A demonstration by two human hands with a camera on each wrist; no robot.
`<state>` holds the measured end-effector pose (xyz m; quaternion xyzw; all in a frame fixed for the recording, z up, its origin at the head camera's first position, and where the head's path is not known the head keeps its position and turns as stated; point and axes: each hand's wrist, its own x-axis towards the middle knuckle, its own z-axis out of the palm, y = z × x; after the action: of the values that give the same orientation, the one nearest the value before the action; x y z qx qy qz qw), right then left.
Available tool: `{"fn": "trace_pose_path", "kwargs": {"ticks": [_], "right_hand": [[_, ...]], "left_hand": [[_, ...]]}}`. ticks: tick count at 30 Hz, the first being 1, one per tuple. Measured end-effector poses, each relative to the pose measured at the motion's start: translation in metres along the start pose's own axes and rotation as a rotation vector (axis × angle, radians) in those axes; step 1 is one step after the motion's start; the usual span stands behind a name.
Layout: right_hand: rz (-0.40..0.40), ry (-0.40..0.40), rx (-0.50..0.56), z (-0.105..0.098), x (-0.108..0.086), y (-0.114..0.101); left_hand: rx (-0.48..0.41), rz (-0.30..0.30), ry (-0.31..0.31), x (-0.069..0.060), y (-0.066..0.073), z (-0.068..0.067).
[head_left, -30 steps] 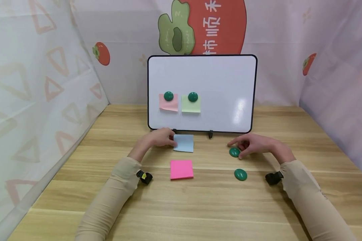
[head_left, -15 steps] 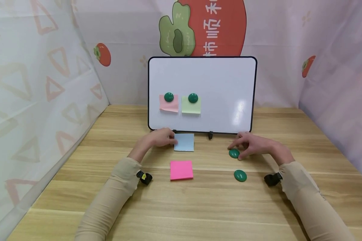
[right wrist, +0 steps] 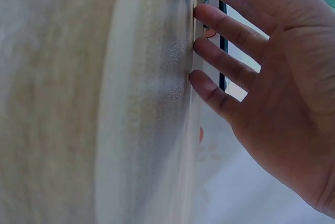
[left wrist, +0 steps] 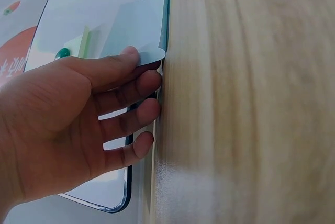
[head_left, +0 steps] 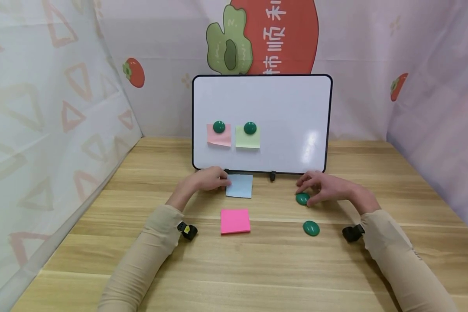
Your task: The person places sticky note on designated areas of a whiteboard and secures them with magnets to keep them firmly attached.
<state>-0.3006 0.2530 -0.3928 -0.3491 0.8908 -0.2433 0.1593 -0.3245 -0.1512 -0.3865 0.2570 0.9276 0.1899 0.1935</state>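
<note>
My left hand pinches the left edge of a light blue sticky note in front of the whiteboard. In the left wrist view the thumb lies on the face of the note, with the index finger mostly hidden behind it. At the right, the thumb and fingertips of my right hand hold a round green magnet by its sides, low at the table. Only a bit of green shows between those fingers in the right wrist view. A second green magnet lies nearer to me.
A bright pink sticky-note pad lies on the wooden table. Behind stands a black-framed whiteboard on small black feet. Magnets pin a pale pink note and a pale green note to it.
The fingers of my right hand have closed in around the green magnet. My left hand keeps its grip on the blue sticky note, which has shifted very slightly. The view has tilted a little.
</note>
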Motion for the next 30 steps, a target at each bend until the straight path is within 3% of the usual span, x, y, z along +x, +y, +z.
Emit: {"fn": "trace_pose_path", "kwargs": {"ticks": [6,11,22,30], "right_hand": [[-0.019,0.02,-0.001,-0.001,-0.002,-0.001],[-0.059,0.082,0.011,-0.003,-0.002,-0.004],[-0.236,0.333,-0.111,-0.006,0.003,-0.006],[-0.235,0.411,-0.134,-0.007,0.005,-0.006]], "left_hand": [[-0.007,0.03,0.046,-0.001,0.002,0.0],[-0.034,0.06,0.084,-0.002,0.004,0.0],[-0.112,-0.004,0.269,-0.004,0.01,-0.004],[-0.081,-0.002,0.337,0.002,0.02,-0.005]]}}
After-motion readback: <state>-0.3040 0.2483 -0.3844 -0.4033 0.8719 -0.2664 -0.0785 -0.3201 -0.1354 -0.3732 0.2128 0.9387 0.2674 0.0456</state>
